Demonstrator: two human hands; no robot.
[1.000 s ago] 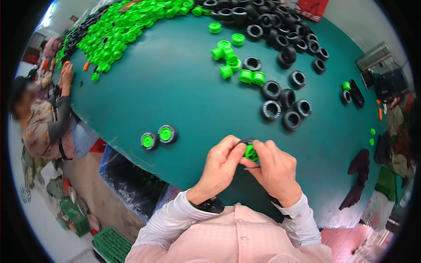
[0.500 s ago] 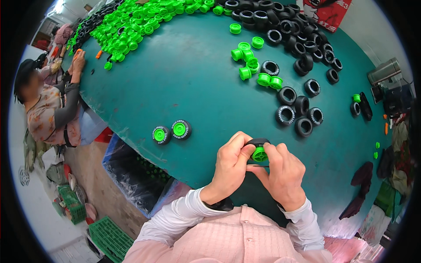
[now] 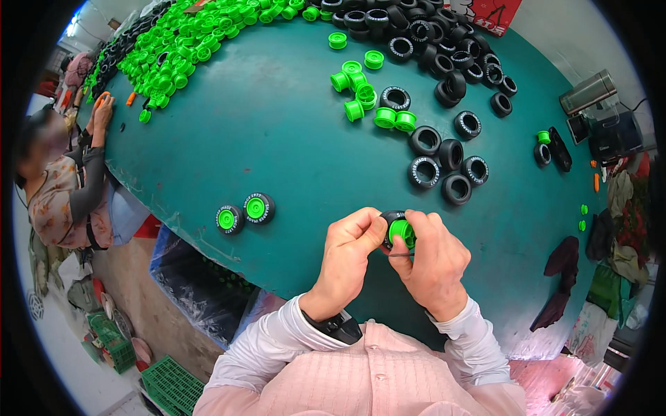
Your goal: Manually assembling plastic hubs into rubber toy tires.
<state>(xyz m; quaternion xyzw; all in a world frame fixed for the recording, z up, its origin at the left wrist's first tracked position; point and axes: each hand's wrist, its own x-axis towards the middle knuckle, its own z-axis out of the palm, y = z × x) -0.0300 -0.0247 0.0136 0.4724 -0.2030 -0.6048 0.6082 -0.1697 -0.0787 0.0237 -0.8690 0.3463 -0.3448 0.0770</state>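
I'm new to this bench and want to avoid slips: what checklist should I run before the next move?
1. Left hand on the black ring-shaped tyre: ok, thumb and fingers grip it.
2. Right hand on the bright green plastic hub: ok, fingers meet it.
3. Hub flush with tyre all round: cannot tell, fingers cover part of the edge.
4. Thin dark strip by the right thumb identified: cannot tell, too small.
5. Two black-tyred wheels with green hubs apart from the hands: ok, on the teal tabletop.
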